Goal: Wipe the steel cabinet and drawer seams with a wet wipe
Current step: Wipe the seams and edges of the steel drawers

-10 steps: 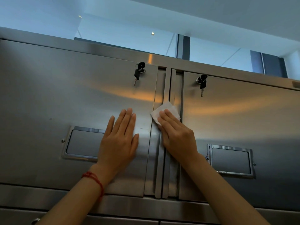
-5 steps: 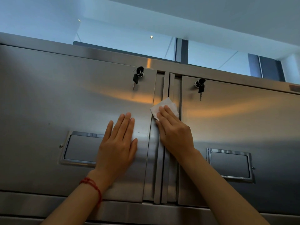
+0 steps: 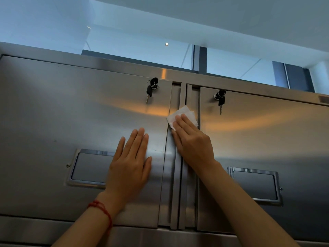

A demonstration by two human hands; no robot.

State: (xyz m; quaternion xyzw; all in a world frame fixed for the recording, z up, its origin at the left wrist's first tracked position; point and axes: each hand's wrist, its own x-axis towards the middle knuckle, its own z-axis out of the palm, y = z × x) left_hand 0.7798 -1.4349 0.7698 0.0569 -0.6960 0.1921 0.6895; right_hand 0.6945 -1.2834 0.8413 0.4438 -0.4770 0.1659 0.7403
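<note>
The wipe (image 3: pixel 181 114) is pressed flat-fingered by the right hand (image 3: pixel 192 141) onto the vertical seam (image 3: pixel 183 93), unwiped length running straight up; the left hand (image 3: pixel 130 168) is laid flat, empty, beside it.

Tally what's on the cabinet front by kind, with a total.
Doors: 2, left door, right door
Key sets in locks: 2, left keys, right keys
Recessed handles: 2, left handle, right handle
Wipes: 1, wipe
Hands: 2, left hand flat on the left door, right hand pressing the wipe on the seam
Total: 9
</note>
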